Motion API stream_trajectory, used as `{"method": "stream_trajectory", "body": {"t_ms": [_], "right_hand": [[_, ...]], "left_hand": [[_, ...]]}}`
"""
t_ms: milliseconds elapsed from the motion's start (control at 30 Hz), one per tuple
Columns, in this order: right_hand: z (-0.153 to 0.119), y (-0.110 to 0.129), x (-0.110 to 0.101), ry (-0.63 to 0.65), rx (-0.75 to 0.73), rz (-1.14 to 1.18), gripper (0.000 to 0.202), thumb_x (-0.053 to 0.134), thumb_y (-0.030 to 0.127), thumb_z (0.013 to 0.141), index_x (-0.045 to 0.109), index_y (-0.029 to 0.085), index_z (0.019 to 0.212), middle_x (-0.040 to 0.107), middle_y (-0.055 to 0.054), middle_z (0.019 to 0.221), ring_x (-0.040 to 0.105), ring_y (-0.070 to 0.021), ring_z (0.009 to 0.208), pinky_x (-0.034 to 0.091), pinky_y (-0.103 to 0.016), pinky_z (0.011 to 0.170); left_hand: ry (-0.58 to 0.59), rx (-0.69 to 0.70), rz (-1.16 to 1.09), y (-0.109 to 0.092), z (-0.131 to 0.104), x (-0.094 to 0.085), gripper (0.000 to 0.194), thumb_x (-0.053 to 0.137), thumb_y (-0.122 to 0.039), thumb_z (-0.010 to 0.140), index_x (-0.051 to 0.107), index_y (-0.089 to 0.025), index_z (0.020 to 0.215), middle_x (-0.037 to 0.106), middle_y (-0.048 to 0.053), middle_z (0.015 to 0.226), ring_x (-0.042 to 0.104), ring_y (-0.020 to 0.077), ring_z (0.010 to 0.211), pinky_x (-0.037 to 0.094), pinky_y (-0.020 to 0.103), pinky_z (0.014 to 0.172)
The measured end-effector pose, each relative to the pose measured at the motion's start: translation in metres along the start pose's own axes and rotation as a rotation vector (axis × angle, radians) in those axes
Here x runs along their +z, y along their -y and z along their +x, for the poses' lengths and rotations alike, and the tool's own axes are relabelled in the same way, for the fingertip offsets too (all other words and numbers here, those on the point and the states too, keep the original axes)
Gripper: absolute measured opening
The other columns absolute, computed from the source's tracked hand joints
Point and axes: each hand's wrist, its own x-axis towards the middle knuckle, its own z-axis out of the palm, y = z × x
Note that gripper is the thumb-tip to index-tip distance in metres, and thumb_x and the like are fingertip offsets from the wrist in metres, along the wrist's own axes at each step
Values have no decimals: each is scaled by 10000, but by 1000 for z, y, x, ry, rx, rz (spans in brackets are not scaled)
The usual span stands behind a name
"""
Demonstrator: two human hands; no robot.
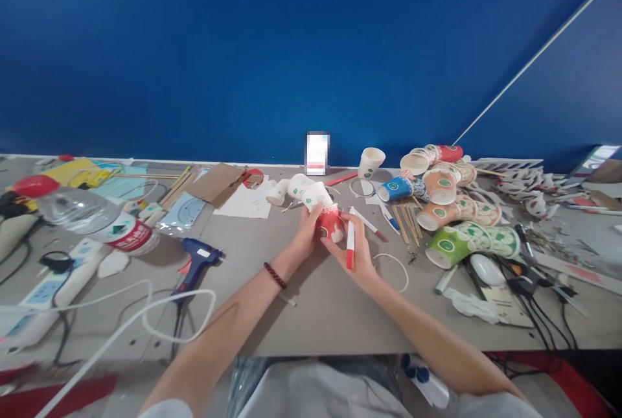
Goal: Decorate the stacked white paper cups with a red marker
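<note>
Paper-cup chain, white with green prints except for its red end cup, sits in both hands around the middle of the worktop, the red cup nearest the person. Fingers of the left hand grip it at one side of the red cup; those of the right hand hold the other side, with a red-and-white marker between them. A phone stands beyond, near the blue wall. A green cup chain lies to the right, a blue glue gun and a water bottle to the left
</note>
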Motion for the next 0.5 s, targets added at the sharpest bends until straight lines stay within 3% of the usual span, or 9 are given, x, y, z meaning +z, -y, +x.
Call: {"method": "stream_trajectory", "body": {"t_ms": [200,300,400,500], "right_hand": [[5,-8,-2,-49,71,-71,475,702,342,751,454,243,1145,647,-52,1008,641,-201,783,535,-350,691],[8,-8,-4,-120,49,-59,469,684,347,749,450,226,1138,630,-65,1023,626,-195,751,535,-362,685],[7,-8,-4,-150,-21,-15,464,652,344,766,446,224,1163,619,-75,1056,629,-218,831,542,-384,743],[5,-7,-2,-103,28,46,472,658,363,770,450,237,1174,626,-45,972,611,-200,739,545,-348,668]], "left_hand": [[-18,95,339,-7,-5,1,213,737,-301,766,648,-195,928,706,70,984,648,218,956,472,275,824],[-36,101,722,-22,-16,9,245,821,-341,651,608,-226,694,639,67,774,603,302,1063,467,276,800],[-40,179,893,-38,-48,23,321,823,-357,621,520,-257,586,543,68,663,587,346,1073,481,302,762],[65,135,730,-48,-97,29,261,766,-367,672,558,-284,536,522,78,615,616,320,933,508,351,723]]}}
